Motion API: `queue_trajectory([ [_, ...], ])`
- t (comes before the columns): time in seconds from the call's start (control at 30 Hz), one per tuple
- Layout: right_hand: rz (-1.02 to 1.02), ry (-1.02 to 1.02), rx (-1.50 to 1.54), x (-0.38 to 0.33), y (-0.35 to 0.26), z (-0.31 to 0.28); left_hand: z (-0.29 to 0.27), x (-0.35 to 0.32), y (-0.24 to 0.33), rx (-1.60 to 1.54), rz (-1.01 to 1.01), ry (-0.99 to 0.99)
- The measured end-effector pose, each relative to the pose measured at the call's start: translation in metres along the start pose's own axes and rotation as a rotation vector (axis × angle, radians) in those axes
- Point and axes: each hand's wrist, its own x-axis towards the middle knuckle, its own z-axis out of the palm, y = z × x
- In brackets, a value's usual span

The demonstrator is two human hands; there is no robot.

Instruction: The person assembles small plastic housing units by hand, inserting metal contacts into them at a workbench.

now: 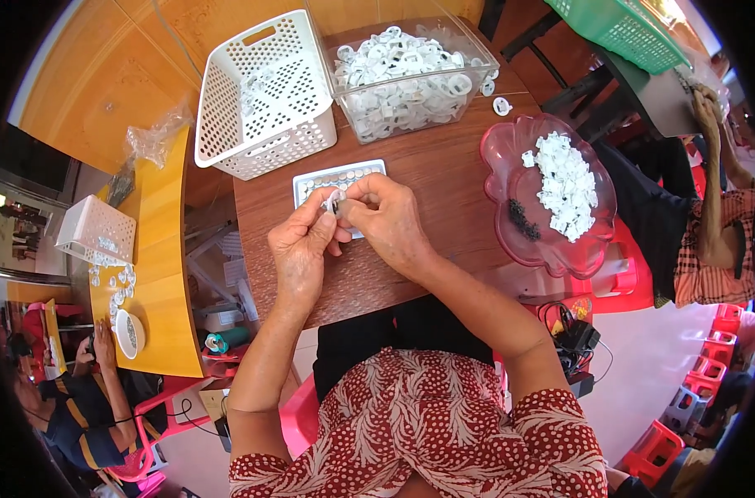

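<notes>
My left hand [301,253] and my right hand [387,222] meet over the near side of a small white tray [301,194]. Between their fingertips they pinch a small white plastic part [334,200] with a dark spot; fingers hide much of it. Rows of small round silvery pieces [344,178] fill the visible part of the tray. To the right, a red translucent flower-shaped dish [502,178] carries a heap of small white plastic pieces [564,187] and a smaller pile of tiny black pieces [522,221].
Behind the tray stand a white perforated basket [269,149] and a clear bin [410,104] heaped with white ring-shaped parts. A loose part [501,106] lies beside the bin. People work at a yellow table [157,249] on the left and a dark table [655,108] on the right.
</notes>
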Motion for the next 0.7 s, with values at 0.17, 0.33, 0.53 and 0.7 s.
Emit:
queue_trajectory([
  [0.17, -0.216, 0.032, -0.388, -0.001, 0.004, 0.000, 0.001, 0.000, 0.006, 0.078, 0.014, -0.015],
  [0.33, -0.644, 0.137, -0.595, -0.001, 0.006, 0.002, 0.002, -0.003, 0.010, 0.094, 0.003, -0.006],
  [0.53, -0.633, 0.100, -0.556, 0.001, 0.008, 0.000, 0.001, -0.002, 0.011, 0.089, -0.019, 0.003],
  [0.7, -0.581, 0.101, -0.535, 0.002, 0.006, 0.001, 0.001, 0.000, 0.009, 0.078, -0.031, 0.008],
])
